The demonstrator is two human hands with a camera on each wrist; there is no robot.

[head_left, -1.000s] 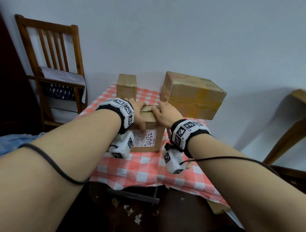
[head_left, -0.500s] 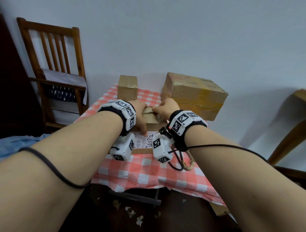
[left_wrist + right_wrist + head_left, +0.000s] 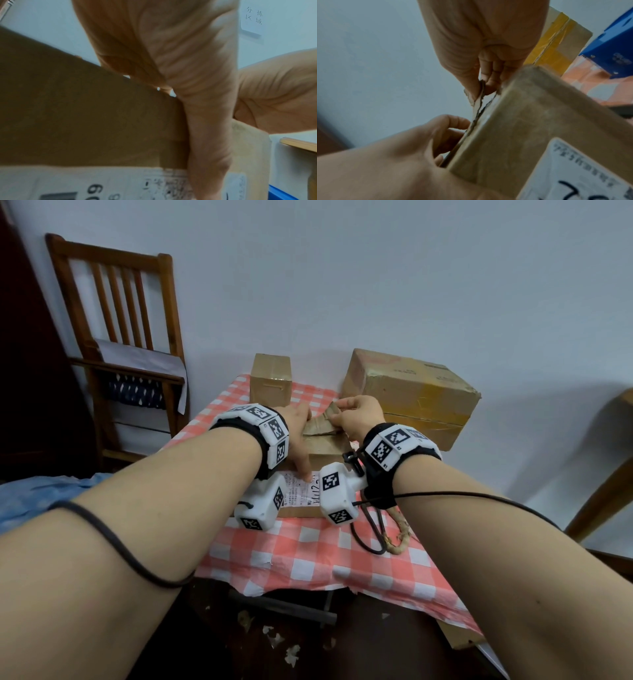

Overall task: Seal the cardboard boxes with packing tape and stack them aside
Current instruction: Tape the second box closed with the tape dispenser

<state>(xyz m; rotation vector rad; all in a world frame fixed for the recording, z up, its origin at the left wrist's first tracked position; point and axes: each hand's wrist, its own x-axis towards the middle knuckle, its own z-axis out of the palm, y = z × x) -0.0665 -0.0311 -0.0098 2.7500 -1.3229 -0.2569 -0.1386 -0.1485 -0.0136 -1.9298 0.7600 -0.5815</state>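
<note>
The small brown cardboard box with a white printed shipping label (image 3: 318, 453) sits in the middle of the head view, on the near half of a table covered by a red-and-white checked cloth (image 3: 308, 549). Its ragged-edged top flap (image 3: 325, 419) is lifted off the box top. The right hand (image 3: 359, 414) has thumb and curled fingers pinched together on the flap's torn edge, which the right wrist view shows clearly. The left hand (image 3: 298, 436) lies over the box's left top edge, fingers bent over the far side and thumb reaching down the labelled front; this reads as a steadying clasp on the box.

The step in hand looks like folding the flaps shut before taping; no tape roll can be seen in any view. The next move probably calls for pressing the flap down flat with the left hand holding the box from sliding, then fetching the tape. The torn flap edge may not lie flush.

Just behind, in the upper centre of the head view, stands a narrow upright brown cardboard carton (image 3: 270, 380); to its right lies a large brown cardboard box banded with yellow tape (image 3: 411, 392), both against the pale wall. A loop of rough twine (image 3: 399, 537) lies on the cloth right of the labelled box. A wooden slat-backed chair (image 3: 116, 313) stands in the upper left.
</note>
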